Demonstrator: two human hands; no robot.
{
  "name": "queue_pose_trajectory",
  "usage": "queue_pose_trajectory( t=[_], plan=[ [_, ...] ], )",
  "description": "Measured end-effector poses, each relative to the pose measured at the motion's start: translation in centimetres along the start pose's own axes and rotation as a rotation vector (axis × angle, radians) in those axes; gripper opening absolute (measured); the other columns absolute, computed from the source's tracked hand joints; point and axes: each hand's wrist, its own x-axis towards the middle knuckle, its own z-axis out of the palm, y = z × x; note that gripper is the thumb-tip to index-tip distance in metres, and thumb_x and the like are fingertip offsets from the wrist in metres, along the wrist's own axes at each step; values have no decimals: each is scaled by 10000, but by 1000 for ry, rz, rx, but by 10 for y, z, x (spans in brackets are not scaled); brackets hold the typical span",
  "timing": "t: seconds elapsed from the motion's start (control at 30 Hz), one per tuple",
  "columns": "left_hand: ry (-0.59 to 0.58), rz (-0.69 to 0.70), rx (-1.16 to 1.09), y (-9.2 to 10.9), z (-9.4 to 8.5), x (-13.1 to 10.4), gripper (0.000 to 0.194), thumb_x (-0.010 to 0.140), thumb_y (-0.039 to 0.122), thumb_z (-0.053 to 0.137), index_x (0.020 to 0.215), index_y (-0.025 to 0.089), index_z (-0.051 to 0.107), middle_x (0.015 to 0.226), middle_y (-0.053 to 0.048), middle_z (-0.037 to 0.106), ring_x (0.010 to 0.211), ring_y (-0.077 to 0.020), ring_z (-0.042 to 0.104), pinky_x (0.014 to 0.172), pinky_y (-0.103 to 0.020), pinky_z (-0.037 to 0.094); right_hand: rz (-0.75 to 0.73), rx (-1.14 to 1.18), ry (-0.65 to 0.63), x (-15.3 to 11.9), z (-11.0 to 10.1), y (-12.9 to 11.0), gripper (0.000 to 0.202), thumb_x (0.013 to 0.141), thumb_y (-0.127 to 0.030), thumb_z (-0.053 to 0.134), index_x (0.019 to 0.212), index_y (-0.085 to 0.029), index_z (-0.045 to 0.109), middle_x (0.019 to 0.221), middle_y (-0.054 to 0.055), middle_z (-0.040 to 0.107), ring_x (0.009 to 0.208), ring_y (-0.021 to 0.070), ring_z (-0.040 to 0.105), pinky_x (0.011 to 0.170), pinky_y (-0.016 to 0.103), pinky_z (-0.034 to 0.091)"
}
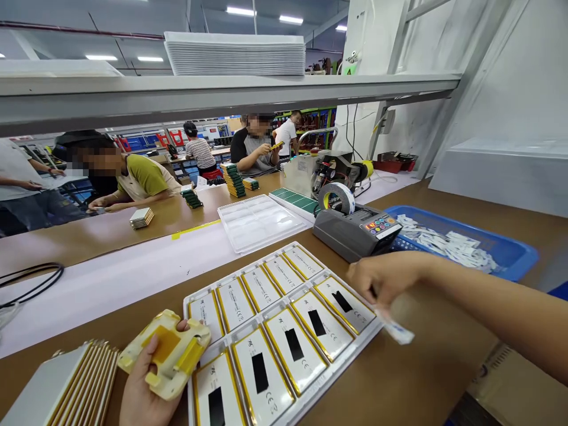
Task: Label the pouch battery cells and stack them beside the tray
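My left hand (pixel 148 381) is closed round a cream plastic jig (pixel 168 352) with amber tape on it, held over the near-left corner of a white plastic tray (pixel 286 417). In the tray lie two rows of flat pouch battery cells (pixel 261 287) with yellow edges. Those in the nearer row each carry a black tape patch (pixel 293 344). Past the tray's right edge, my right hand (pixel 377 281) pinches a small pale strip (pixel 399 332), blurred by motion, which looks like a piece of tape or backing paper.
An automatic tape dispenser (pixel 355 231) stands behind my right hand, beside a blue basket (pixel 515 260) of white paper strips. More cells (pixel 66 384) are stacked at the lower left. An empty clear tray (pixel 261 222) lies behind. Overhead runs a shelf (pixel 222 94); co-workers sit across the bench.
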Motion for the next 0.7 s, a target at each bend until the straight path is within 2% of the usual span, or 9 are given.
queue_pose_trajectory(
  t=[0.03,0.1,0.2,0.3,0.37,0.47,0.53,0.6,0.7],
  plan=[
    [17,-8,5,0,0,1,320,724,178,479,1031,181,568,990,-92,592,1021,-316,499,815,-578,375,-21,36,68,-23,-7,2,276,591,-433,663,599,-163,607,616,25,573,656,126,503,646,240,376],
    [38,-21,23,0,0,4,333,726,179,469,1047,188,558,1012,-90,587,1024,-327,493,811,-587,368,92,93,343,-73,-24,18,309,629,-482,611,595,-176,577,609,34,552,627,132,489,623,264,379],
    [18,-18,35,0,0,8,339,741,190,436,1062,197,545,1002,-82,593,1016,-345,490,792,-620,358,543,26,821,-139,-43,65,374,671,-557,496,647,-185,526,655,73,553,605,152,483,574,303,366],
    [15,-2,17,0,-1,8,314,742,186,432,1032,190,553,994,-83,597,1001,-344,500,791,-630,355,1135,-201,969,-166,-43,102,394,593,-578,555,698,-200,518,699,127,564,616,230,501,540,370,351],
    [17,-11,13,0,-2,8,321,729,157,444,1030,184,552,1016,-89,588,998,-334,506,794,-624,358,1324,-296,1097,-158,-35,102,450,581,-615,540,797,-220,511,778,161,570,656,290,508,514,385,342],
    [-8,-9,42,1,-3,6,335,717,143,462,1038,181,552,1020,-90,586,983,-311,521,785,-588,392,1185,-398,1291,-117,-14,67,469,711,-631,347,895,-215,466,892,183,561,741,301,515,536,367,336],
    [-13,23,68,2,-3,5,315,718,153,472,1018,180,564,982,-85,599,943,-284,546,760,-541,436,919,-383,1101,-82,4,38,390,793,-547,261,843,-213,458,819,123,577,704,243,522,552,330,339],
    [-21,42,79,2,-1,2,293,718,148,474,991,177,576,940,-77,609,899,-260,567,728,-498,472,629,-390,769,-49,23,18,265,822,-421,323,760,-213,475,785,58,583,692,186,521,574,283,340],
    [-34,44,58,1,2,0,275,717,140,468,965,171,582,916,-81,612,876,-248,576,688,-468,497,475,-608,609,-13,44,13,196,820,-296,394,713,-180,509,774,52,581,702,164,526,593,261,325]
  ],
)
